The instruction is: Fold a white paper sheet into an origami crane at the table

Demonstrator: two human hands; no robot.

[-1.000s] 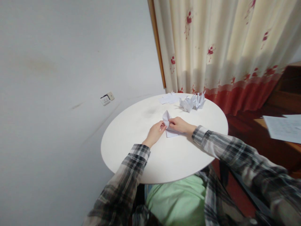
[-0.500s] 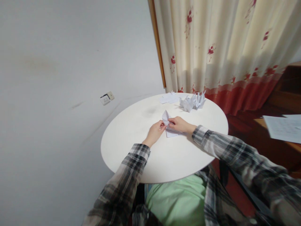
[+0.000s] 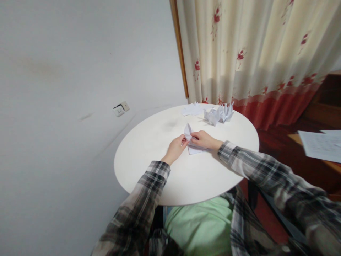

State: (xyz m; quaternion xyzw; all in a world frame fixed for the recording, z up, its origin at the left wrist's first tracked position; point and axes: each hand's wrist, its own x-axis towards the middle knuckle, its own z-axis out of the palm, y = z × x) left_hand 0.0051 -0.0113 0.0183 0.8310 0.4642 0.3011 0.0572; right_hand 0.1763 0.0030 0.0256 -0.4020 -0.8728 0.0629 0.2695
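Note:
A small folded piece of white paper stands up between my two hands, its pointed tip facing away from me. My left hand pinches its lower left side with thumb and fingers. On the other side my right hand is closed on the paper's right edge. Beneath the right hand lies flat white paper on the round white table. The lower part of the folded paper is hidden by my fingers.
Several folded white paper figures stand at the table's back right, with flat paper pieces beside them. A wall with a socket is on the left, a curtain behind. Printed sheets lie at right.
Both hands keep their hold on the folded paper, with hardly any movement of the fingers. The whole view has shifted very slightly.

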